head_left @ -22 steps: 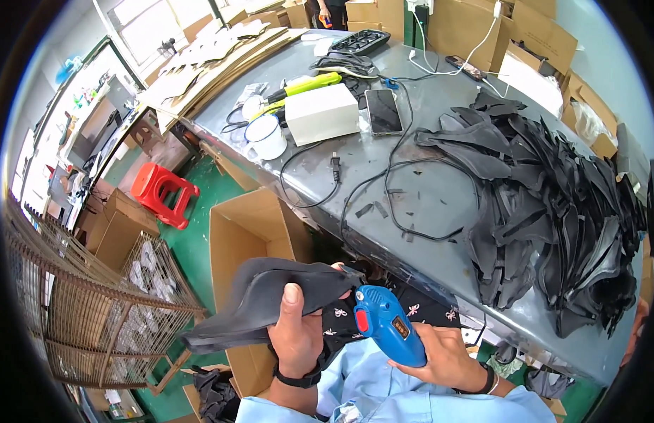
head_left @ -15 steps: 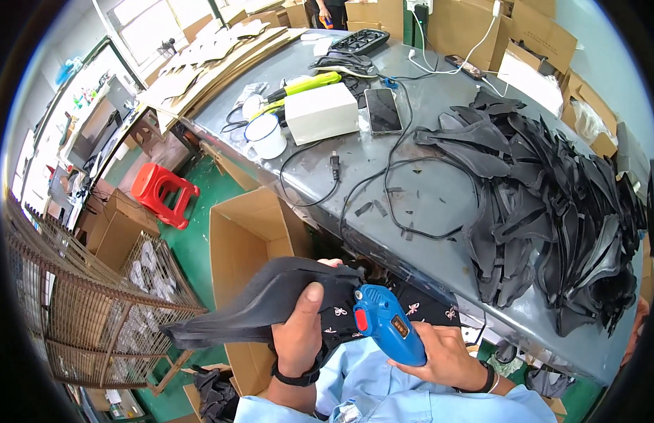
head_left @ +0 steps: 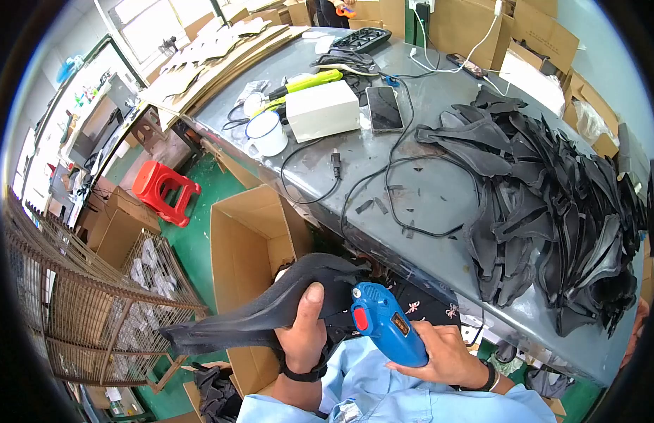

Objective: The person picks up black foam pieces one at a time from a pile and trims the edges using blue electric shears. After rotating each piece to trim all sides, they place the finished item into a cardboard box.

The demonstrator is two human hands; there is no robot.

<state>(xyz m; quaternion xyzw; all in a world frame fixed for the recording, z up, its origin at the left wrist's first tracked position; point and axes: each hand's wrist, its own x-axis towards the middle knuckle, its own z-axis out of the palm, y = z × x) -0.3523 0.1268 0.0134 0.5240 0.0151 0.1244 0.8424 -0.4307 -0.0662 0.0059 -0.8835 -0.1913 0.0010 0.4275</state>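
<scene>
Head view: black shaped piece (head_left: 260, 308), near left, over open carton (head_left: 235, 229); left hand (head_left: 304, 337) grasping, fingers shifted since earlier, apparently presenting another edge. Blue handheld tool (head_left: 392, 330), right of piece; gripped by right hand (head_left: 450, 356).

A factory workshop: the grey tabletop (head_left: 429, 201) bears a big heap of similarly shaped dark pieces (head_left: 553, 204), stacked brown sheets (head_left: 225, 74) lie at its far end, a blue handheld power tool (head_left: 388, 323) is out, and cardboard cartons (head_left: 235, 243) and a red plastic stool (head_left: 161, 189) occupy the green floor (head_left: 191, 247).
</scene>
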